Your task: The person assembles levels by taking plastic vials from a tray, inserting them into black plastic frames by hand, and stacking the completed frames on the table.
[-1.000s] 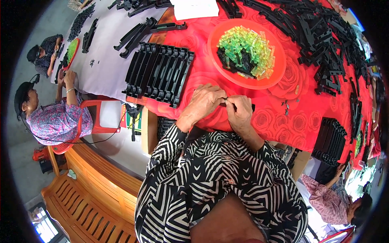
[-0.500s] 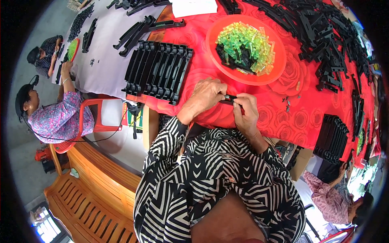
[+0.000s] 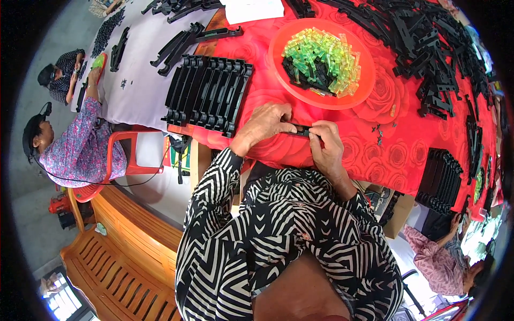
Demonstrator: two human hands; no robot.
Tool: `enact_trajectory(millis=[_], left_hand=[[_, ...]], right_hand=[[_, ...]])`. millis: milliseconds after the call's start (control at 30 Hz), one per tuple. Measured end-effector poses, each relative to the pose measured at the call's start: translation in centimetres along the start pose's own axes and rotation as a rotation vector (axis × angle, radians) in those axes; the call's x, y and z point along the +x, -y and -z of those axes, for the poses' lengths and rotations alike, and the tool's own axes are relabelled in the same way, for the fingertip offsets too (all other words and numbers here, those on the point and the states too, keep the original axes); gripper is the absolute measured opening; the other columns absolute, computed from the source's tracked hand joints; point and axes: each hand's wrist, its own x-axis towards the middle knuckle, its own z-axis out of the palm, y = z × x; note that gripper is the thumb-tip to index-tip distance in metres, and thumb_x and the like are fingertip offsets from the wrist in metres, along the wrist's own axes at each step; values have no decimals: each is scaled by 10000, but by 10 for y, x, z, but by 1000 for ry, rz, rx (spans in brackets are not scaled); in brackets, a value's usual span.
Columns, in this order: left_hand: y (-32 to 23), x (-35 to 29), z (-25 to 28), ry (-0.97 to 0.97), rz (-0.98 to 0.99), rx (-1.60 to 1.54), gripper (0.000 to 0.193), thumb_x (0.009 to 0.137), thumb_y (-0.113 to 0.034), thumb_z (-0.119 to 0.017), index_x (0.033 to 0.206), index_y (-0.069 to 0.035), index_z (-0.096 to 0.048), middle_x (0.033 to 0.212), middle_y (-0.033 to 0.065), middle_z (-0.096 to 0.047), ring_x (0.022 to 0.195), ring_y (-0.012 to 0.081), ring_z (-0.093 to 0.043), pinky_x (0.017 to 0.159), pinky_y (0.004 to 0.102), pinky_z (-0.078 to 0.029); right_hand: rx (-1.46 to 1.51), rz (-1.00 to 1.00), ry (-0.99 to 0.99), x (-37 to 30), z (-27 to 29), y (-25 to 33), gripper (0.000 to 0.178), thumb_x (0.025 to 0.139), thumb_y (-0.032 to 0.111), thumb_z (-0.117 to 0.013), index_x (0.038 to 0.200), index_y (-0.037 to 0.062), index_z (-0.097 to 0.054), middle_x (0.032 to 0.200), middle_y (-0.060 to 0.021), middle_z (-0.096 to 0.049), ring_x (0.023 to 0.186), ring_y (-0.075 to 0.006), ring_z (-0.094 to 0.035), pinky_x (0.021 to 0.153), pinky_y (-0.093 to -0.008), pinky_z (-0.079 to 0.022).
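Observation:
A small black plastic part (image 3: 301, 130) spans the gap between my two hands, above the table's near edge. My left hand (image 3: 266, 124) is closed, with thumb and fingertip at the part's left end. The right end is pinched by my right hand (image 3: 327, 143), whose fingers hide some of it. Just beyond my hands stands an orange-red bowl (image 3: 278, 69) holding many clear yellow-green plastic pieces (image 3: 326, 53) and some small black pieces (image 3: 301, 79). To the left of my left hand lies a row of long black plastic parts (image 3: 209, 92), set side by side.
Loose black parts (image 3: 423, 53) are heaped at the far right. A black stack (image 3: 440, 179) sits at the table's right edge, and small black bits (image 3: 379, 134) lie right of the bowl. People sit at left (image 3: 83, 144) and right (image 3: 436, 262). A wooden bench (image 3: 123, 257) stands behind left.
My left hand's fingers have shifted on the black part, with the index finger lifted a little. My right hand keeps its pinch. The co-worker at left has reached toward a green-filled tray.

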Motion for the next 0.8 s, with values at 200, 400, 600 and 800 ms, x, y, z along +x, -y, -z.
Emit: enact_trajectory(millis=[200,400,600,800], left_hand=[[9,-9,7,52,-16,-52,226,758,-191,-733,866,-18,-637,787,144,-643,807,331,-625,699,431,-461],[6,-9,3,114,-4,-7,199,751,-167,-734,862,-30,-643,795,144,-644,799,327,-625,697,428,-459],[-2,-7,-2,75,85,9,224,711,-189,-766,814,-31,-646,776,146,-651,787,324,-633,682,426,-464],[-12,-2,-1,95,166,93,274,656,-226,-797,794,-39,-652,783,147,-661,787,320,-641,687,420,-474]], right_hand=[[-26,-23,16,8,3,3,172,752,-71,-626,908,-5,-593,956,-162,-585,901,-326,-570,782,-399,-470],[-303,-7,120,14,7,-2,152,776,47,-622,926,34,-601,923,-136,-576,875,-324,-530,783,-431,-405],[-368,19,244,11,9,-6,101,819,59,-590,915,40,-616,895,-111,-596,828,-299,-533,740,-405,-395],[-288,21,229,12,7,-9,73,823,74,-594,887,48,-620,848,-103,-598,796,-300,-538,726,-404,-396]])
